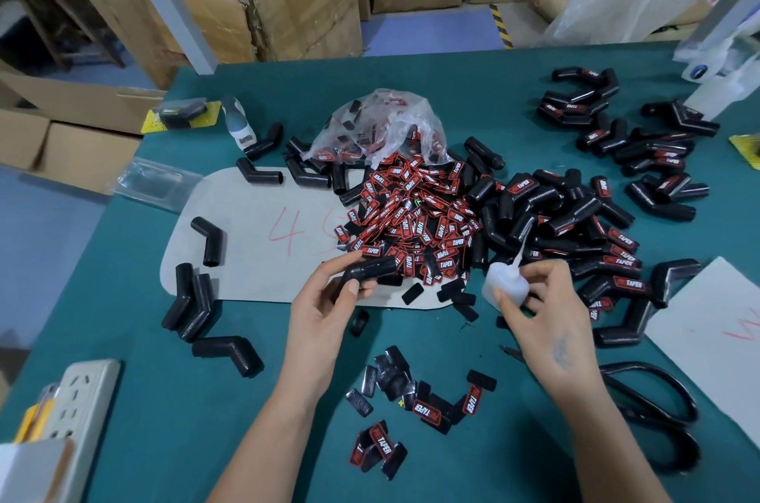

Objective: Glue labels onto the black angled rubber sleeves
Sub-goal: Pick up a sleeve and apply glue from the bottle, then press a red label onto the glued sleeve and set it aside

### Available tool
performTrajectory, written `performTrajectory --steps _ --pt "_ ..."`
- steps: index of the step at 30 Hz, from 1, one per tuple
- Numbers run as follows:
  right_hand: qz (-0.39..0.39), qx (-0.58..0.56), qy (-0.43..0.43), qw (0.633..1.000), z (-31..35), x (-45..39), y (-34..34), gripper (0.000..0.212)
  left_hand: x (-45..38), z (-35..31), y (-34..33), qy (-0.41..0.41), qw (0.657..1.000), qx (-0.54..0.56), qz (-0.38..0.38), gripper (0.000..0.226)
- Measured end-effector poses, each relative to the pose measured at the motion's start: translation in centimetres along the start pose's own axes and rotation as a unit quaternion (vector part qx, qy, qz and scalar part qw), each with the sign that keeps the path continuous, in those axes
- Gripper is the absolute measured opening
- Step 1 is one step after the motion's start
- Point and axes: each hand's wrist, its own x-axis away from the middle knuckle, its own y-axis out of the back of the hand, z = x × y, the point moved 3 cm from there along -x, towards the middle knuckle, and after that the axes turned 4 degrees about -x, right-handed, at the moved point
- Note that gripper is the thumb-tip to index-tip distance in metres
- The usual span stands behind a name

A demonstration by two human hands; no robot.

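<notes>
- Black rubber, bent at an angle: the sleeve (pixel 366 270) sits up off the green table (pixel 123 297) in the left hand (pixel 329 297), fingers and thumb curled round it, one flat side turned upward, likely so glue can land there.
- Right hand (pixel 543 309) grips the white glue bottle (pixel 505 282), thumb pressing its belly, thin nozzle tilted up and away, not at the sleeve yet.
- Red-and-black labels (pixel 415 214) spill from a clear plastic bag (pixel 382 124) just beyond both hands, within easy reach.
- Bare sleeves (pixel 197 297) lie left; labelled ones (pixel 608 256) heap right, so sorting seems to run leftward to rightward.
- Scissors (pixel 649 399) rest beside the right wrist.
</notes>
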Motion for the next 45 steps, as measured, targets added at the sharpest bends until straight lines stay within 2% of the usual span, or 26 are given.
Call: performTrajectory --steps 5,7,9,10,11,12,14,16,19,22,23,24,26,27,29,31,38,45 --pt "-0.013 -0.006 0.014 1.000 0.1 0.3 -0.1 0.041 -0.3 0.1 0.0 0.010 1.000 -0.012 -0.001 0.038" --pt "-0.077 -0.043 0.045 0.995 0.8 1.1 0.3 0.045 -0.3 0.1 0.1 0.003 1.000 -0.022 -0.002 0.040" --pt "-0.196 -0.011 0.210 0.958 2.2 2.6 0.7 0.032 -0.3 0.2 0.1 -0.005 1.000 -0.030 -0.008 0.037" --pt "-0.218 0.021 0.309 0.925 2.9 3.6 0.4 0.025 -0.3 0.2 0.2 -0.009 0.999 -0.034 -0.010 0.036" --pt "-0.200 0.048 0.382 0.901 3.3 4.5 -0.6 0.022 -0.3 0.3 0.2 -0.011 0.999 -0.037 -0.012 0.039" --pt "-0.152 0.078 0.410 0.896 3.8 4.8 -1.9 0.028 -0.2 0.3 0.1 -0.010 0.999 -0.037 -0.013 0.042" --pt "-0.037 0.182 0.392 0.901 4.1 4.4 -4.9 0.047 -0.3 0.3 0.0 -0.012 0.999 -0.038 -0.022 0.043" --pt "0.039 0.296 0.362 0.883 4.0 3.3 -7.4 0.056 -0.3 0.4 0.1 -0.013 0.998 -0.044 -0.037 0.043" --pt "0.058 0.392 0.359 0.845 4.4 1.7 -8.8 0.060 -0.4 0.4 0.3 -0.013 0.997 -0.060 -0.049 0.040" --pt "0.058 0.404 0.378 0.831 4.5 1.3 -9.2 0.051 -0.5 0.1 0.4 -0.019 0.995 -0.076 -0.055 0.035" --pt "0.057 0.386 0.374 0.841 4.5 1.2 -9.1 0.041 -0.5 0.1 0.4 -0.021 0.996 -0.075 -0.054 0.033" --pt "0.063 0.335 0.351 0.872 4.5 1.2 -8.8 0.028 -0.5 0.0 0.4 -0.023 0.996 -0.070 -0.051 0.032" --pt "0.109 0.141 0.242 0.954 4.7 0.9 -8.3 0.009 -0.5 0.0 0.6 -0.026 0.997 -0.056 -0.049 0.027" --pt "0.146 0.020 0.157 0.977 4.6 0.8 -8.3 0.013 -0.6 0.0 0.7 -0.025 0.997 -0.048 -0.048 0.025" --pt "0.206 -0.171 0.024 0.963 4.6 0.7 -8.5 0.020 -0.6 0.2 0.9 -0.023 0.998 -0.040 -0.045 0.028" --pt "0.236 -0.255 -0.016 0.938 4.8 1.0 -8.6 0.021 -0.6 0.1 1.1 -0.028 0.998 -0.044 -0.042 0.035" --pt "0.221 -0.348 -0.083 0.907 3.7 1.5 -8.1 0.009 -0.3 -0.2 0.1 -0.042 0.999 0.020 0.020 0.050" --pt "0.230 -0.349 -0.059 0.907 3.7 1.7 -7.8 0.008 0.3 0.1 -0.8 -0.047 0.995 0.045 0.079 0.052"
